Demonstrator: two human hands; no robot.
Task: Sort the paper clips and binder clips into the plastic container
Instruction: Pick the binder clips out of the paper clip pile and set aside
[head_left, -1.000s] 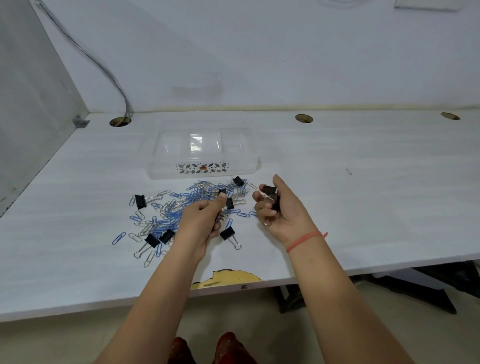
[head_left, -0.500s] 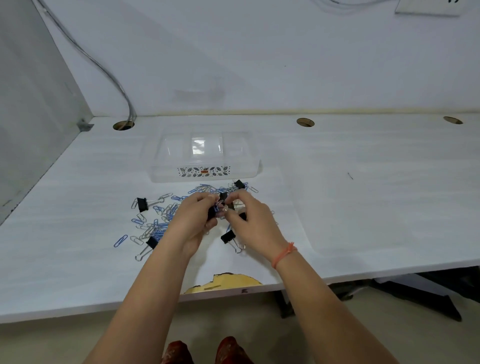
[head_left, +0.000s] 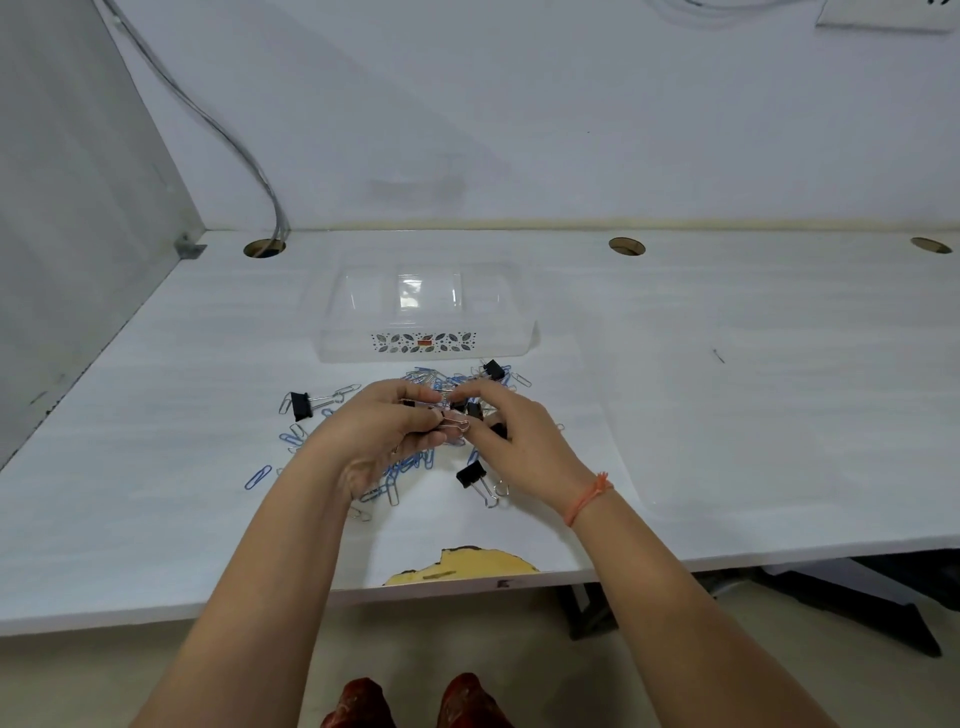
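Both hands meet at frame centre above clip pile. Left hand (head_left: 387, 434) curled, fingertips pinching silver wire handles of binder clip (head_left: 457, 425). Right hand (head_left: 519, 441) fingers bent onto small black clips; exact hold possibly a pinch, view blocked by fingers. Paper clips (head_left: 410, 465), blue and silver, scattered on white table (head_left: 727, 415) beneath hands. Loose black binder clips lie left of centre (head_left: 300, 406) and below right hand (head_left: 471, 475). Clear plastic container (head_left: 426, 317) above pile, near it, apart from hands. Orange band (head_left: 589, 496) on right wrist.
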